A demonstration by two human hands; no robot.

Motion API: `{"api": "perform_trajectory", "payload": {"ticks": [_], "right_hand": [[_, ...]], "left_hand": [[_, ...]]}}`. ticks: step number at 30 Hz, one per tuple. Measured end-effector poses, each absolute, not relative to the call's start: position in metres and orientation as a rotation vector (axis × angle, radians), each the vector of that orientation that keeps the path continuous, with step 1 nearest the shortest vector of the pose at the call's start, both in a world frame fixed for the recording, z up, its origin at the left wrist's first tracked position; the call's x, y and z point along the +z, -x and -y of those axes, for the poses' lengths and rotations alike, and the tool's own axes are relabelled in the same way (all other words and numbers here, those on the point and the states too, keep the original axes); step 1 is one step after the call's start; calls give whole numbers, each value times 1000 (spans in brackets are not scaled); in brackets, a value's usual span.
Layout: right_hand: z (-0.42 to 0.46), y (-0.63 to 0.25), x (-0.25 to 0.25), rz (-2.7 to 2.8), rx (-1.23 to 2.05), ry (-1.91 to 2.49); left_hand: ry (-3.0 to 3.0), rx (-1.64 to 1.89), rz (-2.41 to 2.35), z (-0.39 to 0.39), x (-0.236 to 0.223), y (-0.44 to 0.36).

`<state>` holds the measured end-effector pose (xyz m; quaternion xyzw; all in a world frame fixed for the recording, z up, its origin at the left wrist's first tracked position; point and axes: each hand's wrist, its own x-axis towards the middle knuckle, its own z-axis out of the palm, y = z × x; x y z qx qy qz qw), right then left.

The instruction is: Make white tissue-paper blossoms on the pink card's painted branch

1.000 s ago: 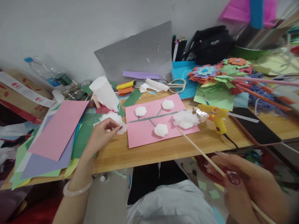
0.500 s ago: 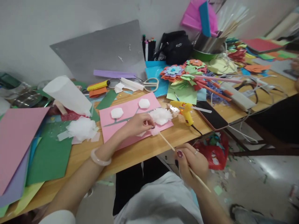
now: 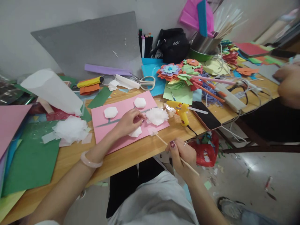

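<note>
My right hand (image 3: 182, 156) is closed around a thin wooden stick (image 3: 161, 138), holding it slantwise over the table's front edge. A small piece of white tissue paper (image 3: 152, 131) sits at the stick's tip, by the lower edge of a pink card (image 3: 112, 137). My left hand (image 3: 130, 122) hovers over the card, fingers loosely curved with a gap, apart from the tissue. Just right of its fingertips is a fluffy white paper tuft (image 3: 157, 116). The card bears a grey-green branch and white paper shapes (image 3: 111, 112), one partly hidden by my left hand.
A pile of white tissue pieces (image 3: 71, 129) lies left of the card on green paper (image 3: 32, 159). A yellow glue gun (image 3: 181, 112) and a phone (image 3: 207, 117) are to the right. Behind are scissors (image 3: 147, 83) and paper flowers (image 3: 172, 70). Another person's hand (image 3: 289, 81) is at far right.
My left fingers have come away from the tissue at the stick's tip and moved slightly left. The view has swung right, and another person's hand shows more at the right edge.
</note>
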<state>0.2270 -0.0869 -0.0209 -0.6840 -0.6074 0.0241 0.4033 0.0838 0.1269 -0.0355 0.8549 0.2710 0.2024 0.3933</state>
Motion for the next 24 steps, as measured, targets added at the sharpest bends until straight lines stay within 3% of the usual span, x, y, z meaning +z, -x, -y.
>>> {"api": "perform_trajectory", "payload": {"ticks": [24], "right_hand": [[46,-201,-46,1859,-395,1841]], "left_hand": [[-2152,480,-658,-135,-41,-81]]}}
